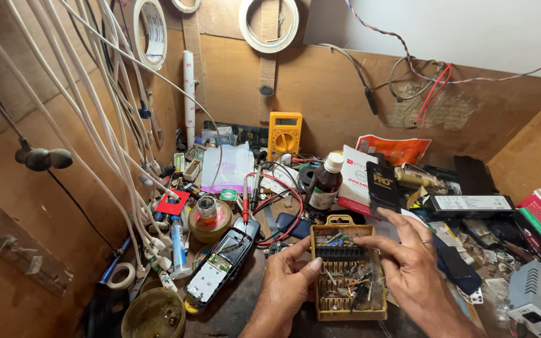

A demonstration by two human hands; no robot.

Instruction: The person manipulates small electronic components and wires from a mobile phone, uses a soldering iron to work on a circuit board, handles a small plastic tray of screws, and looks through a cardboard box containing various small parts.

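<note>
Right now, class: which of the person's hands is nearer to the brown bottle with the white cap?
Left. The left hand lies just below the brown bottle, at the yellow parts box; the right hand sits farther off, below and to its right.

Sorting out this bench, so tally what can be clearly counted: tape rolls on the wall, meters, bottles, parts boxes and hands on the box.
Tape rolls hanging on the wall: 3
Yellow multimeter: 1
Brown bottle with white cap: 1
Yellow parts box: 1
Hands at the box, left hand and right hand: 2
Total: 8
</note>
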